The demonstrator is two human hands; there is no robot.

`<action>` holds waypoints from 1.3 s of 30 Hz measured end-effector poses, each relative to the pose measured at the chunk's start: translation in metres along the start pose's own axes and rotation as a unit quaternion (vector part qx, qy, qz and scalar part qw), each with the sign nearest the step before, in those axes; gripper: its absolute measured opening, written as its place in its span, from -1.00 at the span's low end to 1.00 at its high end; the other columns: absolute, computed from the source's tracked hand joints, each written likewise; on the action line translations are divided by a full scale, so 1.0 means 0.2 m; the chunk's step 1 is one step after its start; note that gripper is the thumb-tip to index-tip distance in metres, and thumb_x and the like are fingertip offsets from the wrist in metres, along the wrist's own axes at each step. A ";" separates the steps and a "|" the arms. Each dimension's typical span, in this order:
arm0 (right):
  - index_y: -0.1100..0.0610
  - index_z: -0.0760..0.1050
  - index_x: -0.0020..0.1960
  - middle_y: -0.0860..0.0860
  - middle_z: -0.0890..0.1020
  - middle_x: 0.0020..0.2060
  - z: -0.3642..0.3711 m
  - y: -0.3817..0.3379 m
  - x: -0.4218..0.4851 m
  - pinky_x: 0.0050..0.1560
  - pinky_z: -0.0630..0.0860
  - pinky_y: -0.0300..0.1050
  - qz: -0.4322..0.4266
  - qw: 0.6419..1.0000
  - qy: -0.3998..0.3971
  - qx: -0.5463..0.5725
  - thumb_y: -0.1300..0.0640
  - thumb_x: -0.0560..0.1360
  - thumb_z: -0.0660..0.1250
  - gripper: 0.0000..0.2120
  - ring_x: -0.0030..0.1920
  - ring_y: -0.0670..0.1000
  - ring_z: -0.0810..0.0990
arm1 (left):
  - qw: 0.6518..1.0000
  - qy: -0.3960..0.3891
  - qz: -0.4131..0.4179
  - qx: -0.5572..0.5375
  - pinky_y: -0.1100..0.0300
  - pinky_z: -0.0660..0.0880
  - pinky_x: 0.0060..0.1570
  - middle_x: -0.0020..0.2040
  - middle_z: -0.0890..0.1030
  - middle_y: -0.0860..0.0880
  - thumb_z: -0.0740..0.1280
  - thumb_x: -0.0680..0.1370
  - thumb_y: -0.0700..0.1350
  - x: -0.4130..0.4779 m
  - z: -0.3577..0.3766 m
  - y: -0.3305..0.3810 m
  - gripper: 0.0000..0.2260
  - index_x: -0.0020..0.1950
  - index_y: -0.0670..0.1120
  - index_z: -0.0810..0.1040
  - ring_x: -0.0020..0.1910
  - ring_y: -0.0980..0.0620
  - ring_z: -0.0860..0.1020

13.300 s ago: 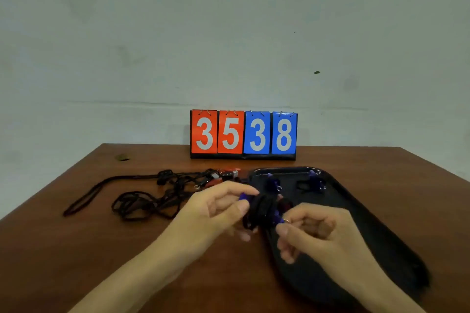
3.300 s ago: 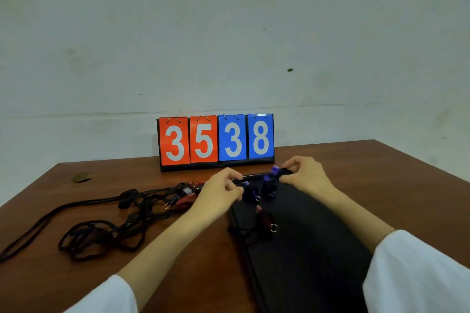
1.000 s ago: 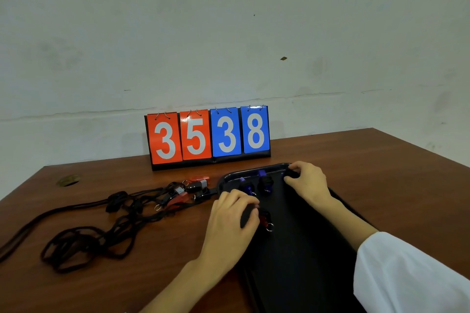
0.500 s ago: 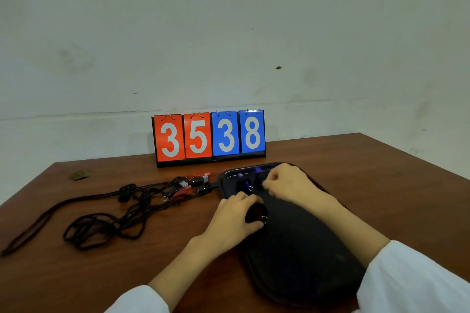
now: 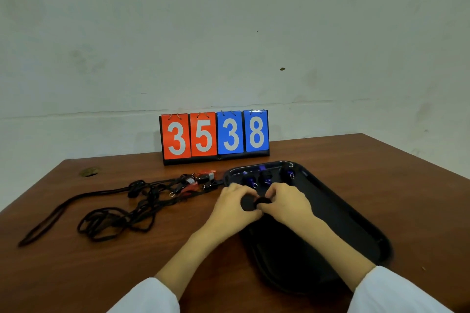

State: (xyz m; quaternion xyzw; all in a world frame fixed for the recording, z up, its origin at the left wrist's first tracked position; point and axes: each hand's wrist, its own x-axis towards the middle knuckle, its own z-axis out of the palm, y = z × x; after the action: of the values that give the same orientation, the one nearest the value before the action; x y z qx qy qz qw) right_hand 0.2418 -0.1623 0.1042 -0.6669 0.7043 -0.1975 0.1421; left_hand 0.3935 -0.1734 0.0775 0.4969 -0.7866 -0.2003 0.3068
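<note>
A black oval tray (image 5: 338,213) lies on the brown table, right of centre. At its far end sit three small wound black cord bundles with purple whistles (image 5: 265,178). Over the tray's left part my left hand (image 5: 235,207) and my right hand (image 5: 286,202) meet, both gripping one dark wound cord bundle (image 5: 250,203) between the fingers. What the bundle holds is hidden by my fingers.
A tangle of black lanyards (image 5: 119,213) with red and black whistles (image 5: 197,181) lies on the table left of the tray. A flip scoreboard (image 5: 215,136) reading 3538 stands at the back by the wall. A small round mark (image 5: 87,172) sits far left.
My right hand has come back from the tray's far end to join the left hand on the dark bundle. The bundles at the tray's far end now lie uncovered.
</note>
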 end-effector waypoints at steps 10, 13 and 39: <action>-0.05 0.55 -0.15 -0.15 0.57 -0.27 -0.03 0.08 -0.10 -0.21 0.51 -0.26 -0.006 0.998 0.035 0.060 0.04 0.42 0.38 -0.98 -0.21 -0.16 0.56 | 0.992 -0.005 0.027 0.123 0.22 0.12 0.22 0.35 0.40 0.10 0.17 0.58 -0.18 0.01 0.02 0.00 -0.58 0.40 0.15 0.33 0.34 0.08 0.25; -0.05 0.56 -0.13 -0.13 0.60 -0.25 0.00 0.08 -0.09 -0.19 0.56 -0.20 -0.002 0.999 0.033 0.040 0.01 0.42 0.38 -0.95 -0.21 -0.13 0.58 | 0.984 -0.012 0.039 0.171 0.12 0.14 0.22 0.35 0.44 0.12 0.16 0.59 -0.16 0.02 0.06 0.01 -0.58 0.41 0.16 0.32 0.31 0.06 0.27; 0.02 0.40 -0.01 -0.07 0.60 -0.22 -0.01 -0.55 -0.05 -0.19 0.63 -0.11 -0.229 0.964 -0.008 0.131 0.12 0.56 0.23 -0.97 -0.25 -0.11 0.64 | 0.895 0.030 -0.090 -0.436 0.12 0.55 0.02 -0.13 0.61 -0.13 0.16 0.60 -0.28 -0.22 -0.47 -0.18 -0.79 0.11 -0.19 0.56 -0.11 -0.04 0.61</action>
State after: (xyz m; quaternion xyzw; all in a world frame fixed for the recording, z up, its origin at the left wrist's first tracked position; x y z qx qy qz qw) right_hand 0.3386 -0.1562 0.1559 -0.7876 0.4992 -0.3104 0.1847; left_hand 0.4951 -0.1492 0.1103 0.3879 -0.5628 -0.5350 0.4966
